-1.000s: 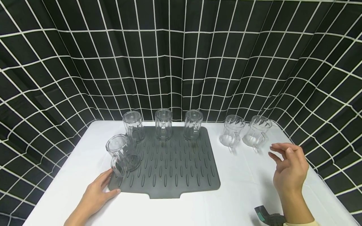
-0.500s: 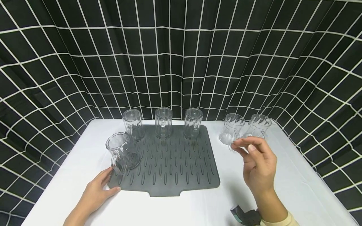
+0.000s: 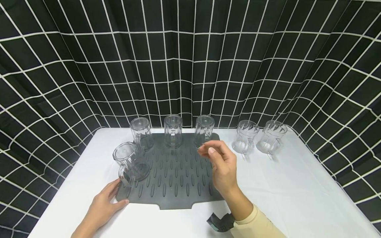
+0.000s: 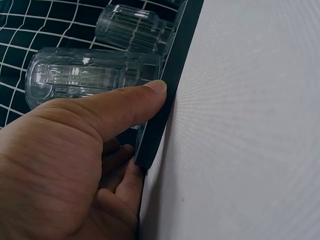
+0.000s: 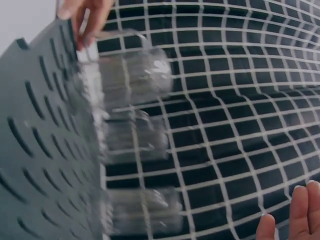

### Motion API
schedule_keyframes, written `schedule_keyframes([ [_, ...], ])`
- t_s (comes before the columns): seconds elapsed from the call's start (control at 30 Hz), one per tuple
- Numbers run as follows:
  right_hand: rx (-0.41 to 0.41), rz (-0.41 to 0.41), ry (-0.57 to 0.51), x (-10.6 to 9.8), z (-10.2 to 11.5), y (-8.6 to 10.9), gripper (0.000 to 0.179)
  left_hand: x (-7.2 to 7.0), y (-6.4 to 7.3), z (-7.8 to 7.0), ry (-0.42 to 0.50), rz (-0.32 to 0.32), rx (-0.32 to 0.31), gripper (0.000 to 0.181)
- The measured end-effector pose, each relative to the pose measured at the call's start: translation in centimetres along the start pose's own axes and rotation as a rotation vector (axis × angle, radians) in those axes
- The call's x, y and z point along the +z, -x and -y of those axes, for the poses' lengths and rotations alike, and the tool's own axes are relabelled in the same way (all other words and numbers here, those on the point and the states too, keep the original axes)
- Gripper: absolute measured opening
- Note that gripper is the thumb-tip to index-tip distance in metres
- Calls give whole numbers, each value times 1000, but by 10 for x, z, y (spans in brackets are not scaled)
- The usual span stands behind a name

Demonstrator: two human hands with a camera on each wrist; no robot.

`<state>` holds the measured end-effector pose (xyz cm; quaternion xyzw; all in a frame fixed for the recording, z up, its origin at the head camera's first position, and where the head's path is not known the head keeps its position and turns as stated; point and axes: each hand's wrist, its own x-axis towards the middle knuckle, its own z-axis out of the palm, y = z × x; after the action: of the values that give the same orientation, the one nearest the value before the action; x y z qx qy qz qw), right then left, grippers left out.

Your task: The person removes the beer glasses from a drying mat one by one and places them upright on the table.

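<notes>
My left hand [image 3: 102, 205] holds the front left corner of a dark grey ridged drying mat [image 3: 175, 198], thumb on the front edge and fingers at the left side. Just beyond the fingers, a clear glass mug [image 3: 124, 153] stands upside down on the mat, its handle towards that hand. My right hand [image 3: 221, 165] hovers above the mat's right part, fingers loosely bent and holding nothing. Behind it is an upside-down mug [image 3: 204, 127], partly covered by the fingertips. In the right wrist view, the right hand's fingertips [image 5: 300, 215] show at the lower right.
Two more inverted glass mugs, a left one [image 3: 141, 130] and a middle one [image 3: 173, 130], stand along the mat's back. On the white tabletop [image 3: 297, 191] to the right are two upright mugs, a nearer [image 3: 245, 135] and a farther one [image 3: 271, 137]. A black gridded curtain [image 3: 190, 66] encloses the table.
My right hand has swept left, from beside the upright mugs on the right to over the mat. The left hand stays at the mat's corner, and the mugs have not moved.
</notes>
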<state>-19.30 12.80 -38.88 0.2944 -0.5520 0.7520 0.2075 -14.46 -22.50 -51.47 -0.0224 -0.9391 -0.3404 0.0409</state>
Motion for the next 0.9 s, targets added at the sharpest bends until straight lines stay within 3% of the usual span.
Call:
schedule_keyframes([
  [0.1,63,18,88,15,-14,4,20,-1,1,1,-2,-3,9,86],
  [0.2,121,87,150,34,-29,9,20,-3,1,1,-9,-10,17,86],
  [0.33,243,190,162,57,-47,19,21,-3,0,1,10,-10,30,86],
  [0.47,350,238,153,76,-62,26,23,-2,-1,0,12,-11,37,86],
  [0.9,418,268,179,117,-100,41,31,-1,-3,-1,-2,13,-8,86],
])
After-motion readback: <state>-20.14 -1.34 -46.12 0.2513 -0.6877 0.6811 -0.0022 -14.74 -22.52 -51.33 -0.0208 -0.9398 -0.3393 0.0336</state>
